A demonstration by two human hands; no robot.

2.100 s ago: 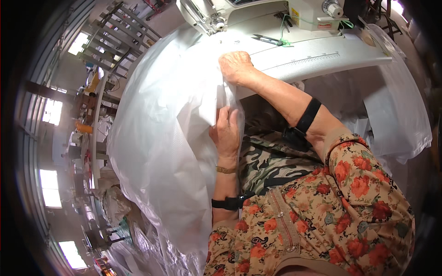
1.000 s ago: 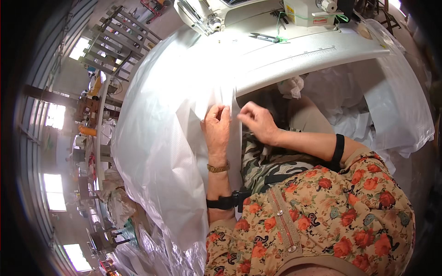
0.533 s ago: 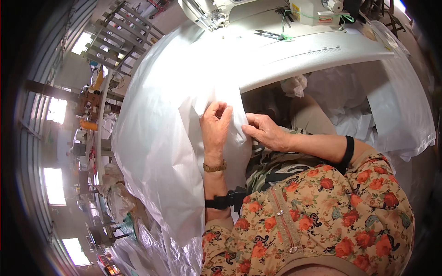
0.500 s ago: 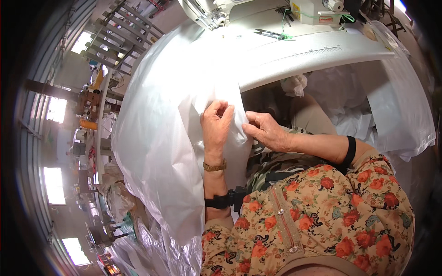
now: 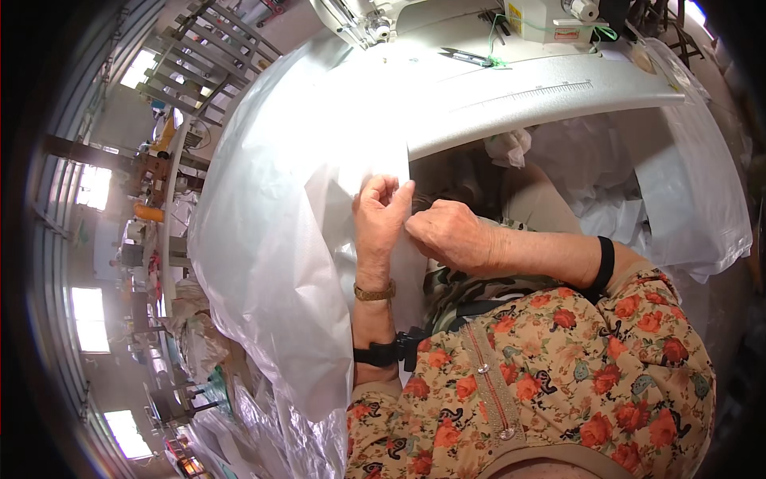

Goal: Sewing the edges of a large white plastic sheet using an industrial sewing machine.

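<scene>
A large sheet of thin white material (image 5: 275,239) drapes over the front of the sewing machine table (image 5: 550,88) and hangs down on the left. My left hand (image 5: 381,215) pinches the right edge of this sheet, thumb against curled fingers. Close beside it, my right hand (image 5: 452,233) is closed like a fist, its knuckles up, and its fingertips meet the same edge just below the left thumb. The sheet runs up from my hands to the brightly lit sewing machine head (image 5: 375,30).
Small snips with green thread (image 5: 471,57) lie on the table near the machine's body (image 5: 550,20). More white sheeting (image 5: 702,176) hangs over the table's right end. A crumpled white piece (image 5: 508,148) is below the table edge. Metal racks (image 5: 199,60) stand at far left.
My right hand has turned and closed into a fist, moving left against my left hand. The sheet's edge has shifted slightly left; my left hand stays pinched.
</scene>
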